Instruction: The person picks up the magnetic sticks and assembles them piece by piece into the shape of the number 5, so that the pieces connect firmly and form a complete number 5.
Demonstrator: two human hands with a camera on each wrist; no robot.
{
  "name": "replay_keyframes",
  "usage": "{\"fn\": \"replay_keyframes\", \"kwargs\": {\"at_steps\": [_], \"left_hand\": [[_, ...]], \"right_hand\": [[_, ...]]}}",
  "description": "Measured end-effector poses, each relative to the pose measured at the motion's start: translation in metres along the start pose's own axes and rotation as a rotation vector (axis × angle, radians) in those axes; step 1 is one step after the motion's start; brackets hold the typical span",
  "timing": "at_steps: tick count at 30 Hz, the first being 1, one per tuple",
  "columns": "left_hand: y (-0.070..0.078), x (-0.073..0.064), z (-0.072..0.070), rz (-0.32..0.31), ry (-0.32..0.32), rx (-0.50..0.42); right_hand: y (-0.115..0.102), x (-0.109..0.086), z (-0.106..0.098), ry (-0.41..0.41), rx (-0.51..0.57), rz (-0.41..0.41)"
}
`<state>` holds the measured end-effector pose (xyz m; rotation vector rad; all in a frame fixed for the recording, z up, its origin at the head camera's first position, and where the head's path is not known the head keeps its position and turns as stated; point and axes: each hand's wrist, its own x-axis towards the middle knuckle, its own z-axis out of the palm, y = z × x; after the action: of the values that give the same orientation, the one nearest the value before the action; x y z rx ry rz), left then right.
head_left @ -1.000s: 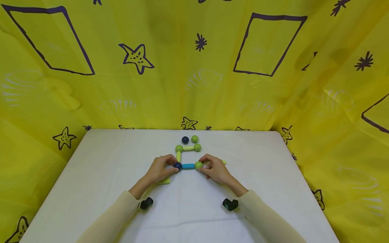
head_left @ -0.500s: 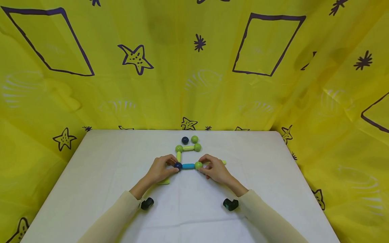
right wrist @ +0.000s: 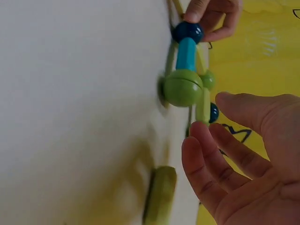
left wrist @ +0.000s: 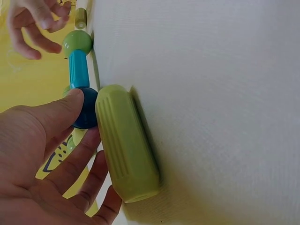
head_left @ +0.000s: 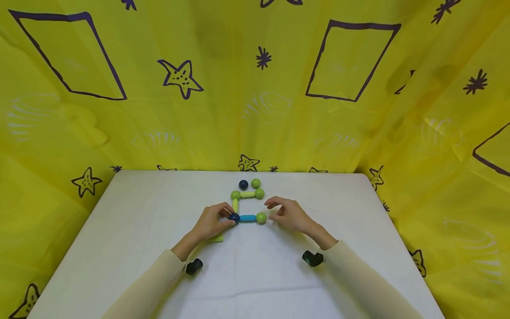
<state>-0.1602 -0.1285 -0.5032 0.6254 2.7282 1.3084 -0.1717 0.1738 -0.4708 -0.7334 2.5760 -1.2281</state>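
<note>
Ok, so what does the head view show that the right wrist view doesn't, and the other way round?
Only the head view shows the sleeves and the black device at each wrist.

Only the right wrist view clearly shows the loose rod near the right hand; I can't make it out in the head view, where that hand is in the way.

Both show the left hand holding a navy ball, joined by a blue rod to a green ball, and the yellow curtain.
</note>
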Motion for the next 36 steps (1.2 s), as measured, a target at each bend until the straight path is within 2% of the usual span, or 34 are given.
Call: {"fn": "replay_keyframes", "kwargs": {"at_steps": [5, 11, 19, 28, 36], "left_hand": [[0.0, 0.0, -0.001, 0.006, -0.005, -0.003], [-0.001, 0.0, -0.003, -0.002, -0.032, -0.011], [-0.003, 0.001, -0.006, 0.0, -0.051, -0.016], [-0.004, 0.002, -0.007, -0.005, -0.065, -0.032], [-0.005, 0.003, -0.01, -0.027, -0.098, -0.048]], "right_hand": [[-0.001, -0.001, -0.028, 0.009, -0.093, -0.069], [0.004, -0.003, -0.046, -0.054, -0.172, -0.077], [0.014, -0.005, -0.048, -0.143, -0.24, -0.05], [0.023, -0.004, -0.045, -0.216, -0.266, -0.022], [0.022, -0.002, -0.043, -0.23, -0.309, 0.015]]}}
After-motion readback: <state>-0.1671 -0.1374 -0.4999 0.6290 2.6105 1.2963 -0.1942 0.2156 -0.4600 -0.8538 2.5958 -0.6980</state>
